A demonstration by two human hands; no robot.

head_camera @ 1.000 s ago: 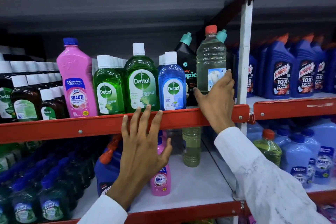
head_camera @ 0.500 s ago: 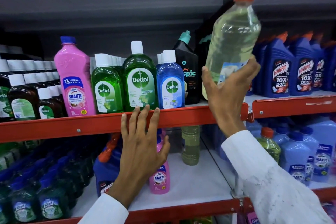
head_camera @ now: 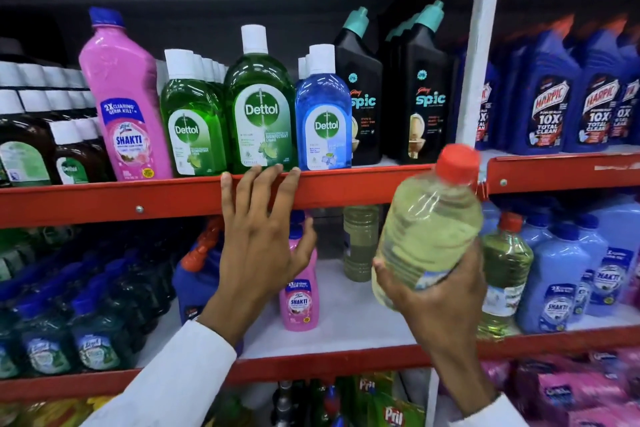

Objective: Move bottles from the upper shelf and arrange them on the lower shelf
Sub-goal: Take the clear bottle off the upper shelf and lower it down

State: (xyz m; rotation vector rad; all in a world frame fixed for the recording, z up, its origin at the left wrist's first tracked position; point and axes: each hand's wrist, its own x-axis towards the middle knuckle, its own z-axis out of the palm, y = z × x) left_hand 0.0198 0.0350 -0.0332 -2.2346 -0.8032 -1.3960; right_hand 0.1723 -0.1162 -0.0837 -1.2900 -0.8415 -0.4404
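1. A clear bottle of pale yellow liquid [head_camera: 427,236] with a red cap [head_camera: 456,163] is gripped around its lower body by the right hand [head_camera: 438,298]. It is held tilted, cap up and to the right, in front of the red edge of the upper shelf [head_camera: 104,199] and above the lower shelf [head_camera: 349,319], touching neither.
2. The left hand [head_camera: 258,246] is spread open and grips nothing; its fingertips [head_camera: 227,180] are laid on the upper shelf's red front edge, just below the Dettol bottles.
3. On the upper shelf a pink Shakti bottle [head_camera: 126,104], leaning left, is seen beside two green Dettol bottles [head_camera: 261,104], a blue Dettol bottle [head_camera: 323,114] and black Spic bottles [head_camera: 420,94].
4. On the lower shelf a small pink Shakti bottle [head_camera: 299,295] is partly hidden behind the left hand, and a bottle of darker yellow liquid [head_camera: 360,241] stands further back.
5. Right of the white upright [head_camera: 483,45], blue Harpic bottles [head_camera: 549,100] are ranged above, and a red-capped green bottle [head_camera: 504,270] stands below, just beside the held bottle.
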